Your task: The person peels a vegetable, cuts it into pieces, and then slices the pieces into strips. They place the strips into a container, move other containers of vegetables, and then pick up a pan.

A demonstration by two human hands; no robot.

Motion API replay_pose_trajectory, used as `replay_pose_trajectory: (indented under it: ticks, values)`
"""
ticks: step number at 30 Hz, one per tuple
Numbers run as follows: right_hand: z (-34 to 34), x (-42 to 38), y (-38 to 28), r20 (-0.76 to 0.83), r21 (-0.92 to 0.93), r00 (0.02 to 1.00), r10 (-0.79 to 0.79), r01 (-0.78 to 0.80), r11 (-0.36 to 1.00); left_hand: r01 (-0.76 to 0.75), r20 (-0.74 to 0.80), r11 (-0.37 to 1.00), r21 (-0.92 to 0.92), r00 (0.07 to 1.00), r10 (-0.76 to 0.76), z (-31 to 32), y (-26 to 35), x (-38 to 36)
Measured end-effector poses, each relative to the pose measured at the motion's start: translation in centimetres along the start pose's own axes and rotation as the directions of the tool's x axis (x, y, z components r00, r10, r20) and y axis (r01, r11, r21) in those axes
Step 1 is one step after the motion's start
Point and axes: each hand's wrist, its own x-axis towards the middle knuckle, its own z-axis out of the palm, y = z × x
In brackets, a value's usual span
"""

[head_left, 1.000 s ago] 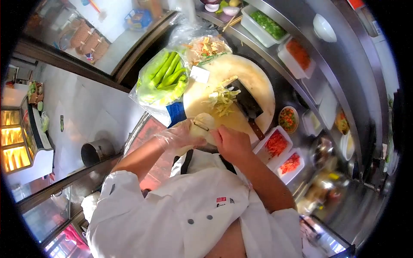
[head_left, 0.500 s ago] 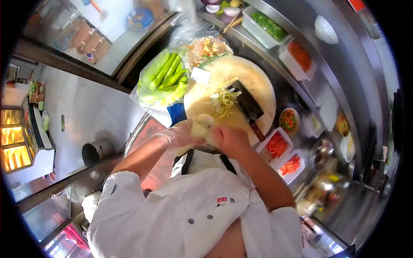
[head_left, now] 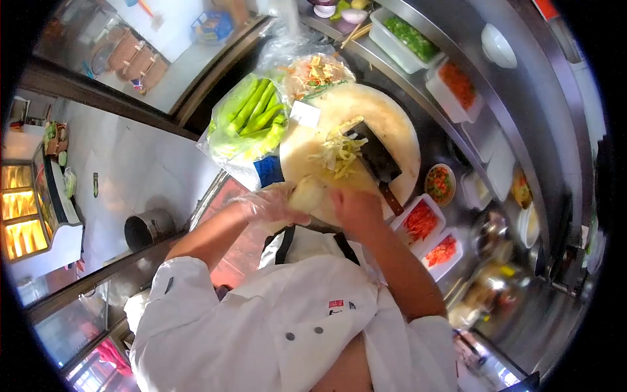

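Note:
In the head view, my left hand [head_left: 271, 202] wears a clear plastic glove, its fingers curled around a pale, roundish flatbread [head_left: 308, 196]. My bare right hand [head_left: 356, 208] pinches the right edge of this same piece. Both hands are over the near edge of a round chopping board [head_left: 392, 117]. Just beyond them lies a heap of shredded pale green vegetable [head_left: 341, 153]. A cleaver [head_left: 375, 157] rests flat on the board to its right, with its wooden handle [head_left: 390, 198] close to my right hand.
A plastic bag of long green peppers [head_left: 258, 108] lies left of the board. Behind it is a bag of mixed shredded food [head_left: 317, 73]. White trays of red chopped food [head_left: 420, 219] and a bowl of chopped peppers [head_left: 439, 183] stand right. A steel shelf [head_left: 450, 46] runs along the right.
My right hand has moved slightly right and up, and more of the flatbread's pale surface shows between the hands. The board, cleaver and shreds stay where they were.

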Motion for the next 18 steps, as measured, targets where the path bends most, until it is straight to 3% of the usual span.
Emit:
replay_pose_trajectory:
  ticks: [2,4,7,8,10,14,16,18]
  values:
    - [0.8,1.1,3.2,0.035,-0.039,0.996,0.083,-0.082,0.996,-0.032,-0.035,0.988,0.154,0.999,0.038,0.3,-1.3,0.4]
    - [0.5,1.1,4.5,-0.172,0.134,0.98,0.102,-0.08,0.988,-0.01,-0.093,0.979,0.204,0.995,0.029,0.1,-0.5,-0.2]
    - [-0.6,-0.9,2.5,-0.091,0.241,0.989,0.113,-0.088,0.967,0.017,-0.135,0.982,0.189,0.991,0.009,0.6,-1.0,-0.5]
    - [-1.0,-1.3,1.1,-0.096,0.242,0.989,0.114,-0.088,0.966,-0.006,-0.141,0.987,0.162,0.99,0.03,0.4,-1.0,-0.1]
    - [-0.9,-2.2,-1.4,-0.014,0.105,0.998,-0.056,0.057,0.993,0.008,-0.146,0.982,0.19,0.989,0.02,0.6,-1.2,0.6]
    - [1.3,-0.2,0.4,-0.078,0.091,0.996,-0.048,0.055,0.994,-0.003,-0.068,0.984,0.18,0.998,0.015,0.0,-0.2,0.3]
    - [0.5,0.9,3.3,-0.163,0.074,0.973,0.161,-0.15,0.986,0.011,-0.094,0.973,0.232,0.996,0.011,0.5,-0.9,-0.2]
    - [-0.2,1.1,3.8,-0.164,0.063,0.975,0.148,-0.14,0.988,0.029,-0.129,0.958,0.287,0.992,0.009,0.1,-1.4,0.3]
